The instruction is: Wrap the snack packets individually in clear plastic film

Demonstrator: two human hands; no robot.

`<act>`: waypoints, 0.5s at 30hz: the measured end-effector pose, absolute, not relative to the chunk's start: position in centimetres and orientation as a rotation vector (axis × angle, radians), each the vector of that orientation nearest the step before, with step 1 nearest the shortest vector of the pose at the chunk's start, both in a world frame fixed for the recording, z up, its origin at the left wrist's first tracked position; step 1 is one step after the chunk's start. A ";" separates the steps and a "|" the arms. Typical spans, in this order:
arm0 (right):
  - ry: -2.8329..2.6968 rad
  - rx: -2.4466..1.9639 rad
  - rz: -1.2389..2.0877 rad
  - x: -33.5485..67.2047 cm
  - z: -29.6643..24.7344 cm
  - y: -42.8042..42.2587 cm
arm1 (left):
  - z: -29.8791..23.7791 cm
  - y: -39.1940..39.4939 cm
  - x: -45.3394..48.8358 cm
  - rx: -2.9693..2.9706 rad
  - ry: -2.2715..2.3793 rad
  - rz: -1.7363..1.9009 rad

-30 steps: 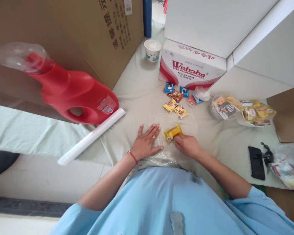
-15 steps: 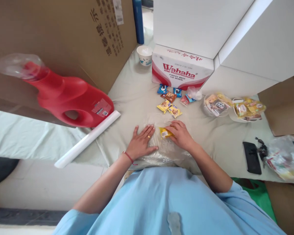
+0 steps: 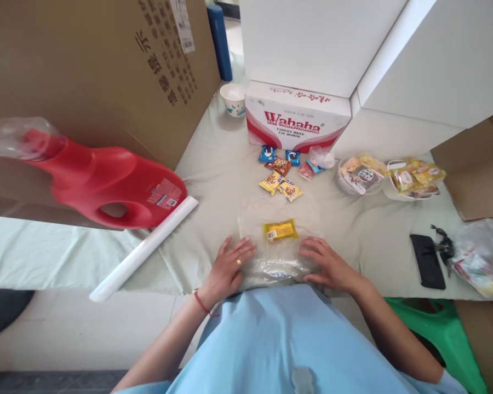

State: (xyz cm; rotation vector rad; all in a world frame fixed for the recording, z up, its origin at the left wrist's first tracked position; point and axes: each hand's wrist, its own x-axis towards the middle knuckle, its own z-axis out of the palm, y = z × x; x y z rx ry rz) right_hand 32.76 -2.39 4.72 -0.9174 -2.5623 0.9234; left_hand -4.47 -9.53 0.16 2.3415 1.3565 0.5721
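Note:
A yellow wrapped snack packet (image 3: 280,230) lies on a sheet of clear plastic film (image 3: 277,262) spread over the cloth in front of me. On the film's left edge rests my left hand (image 3: 228,267), fingers apart, a ring and a red wrist cord on it. My right hand (image 3: 327,264) is at the film's right side with its fingers spread and slightly bent, apart from the packet. Neither hand holds anything. Beyond the film lie two yellow cookie packets (image 3: 290,190), a brown packet (image 3: 280,165) and two blue packets (image 3: 267,154).
A white roll (image 3: 145,249) lies left, beside a red jug (image 3: 119,186) and a large cardboard box (image 3: 107,65). Behind stand a paper cup (image 3: 233,100) and a Wahaha carton (image 3: 298,117). Snack-filled containers (image 3: 361,174), a black phone (image 3: 428,261) and a plastic bag (image 3: 482,257) are right.
My right hand has let go of the yellow packet and moved right and nearer to me. The left hand has drawn back slightly. The camera view has shifted a little.

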 end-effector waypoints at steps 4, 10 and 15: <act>-2.490 -1.065 0.793 33.9 3.2 -3.6 | 0.8 -10.5 -5.2 2.262 1.223 0.490; -2.364 -1.019 1.009 32.0 6.1 0.9 | 1.0 -8.3 -4.5 2.135 1.355 0.496; -2.293 -1.260 1.137 30.3 7.3 6.8 | 1.1 -4.9 -2.8 1.773 1.637 0.823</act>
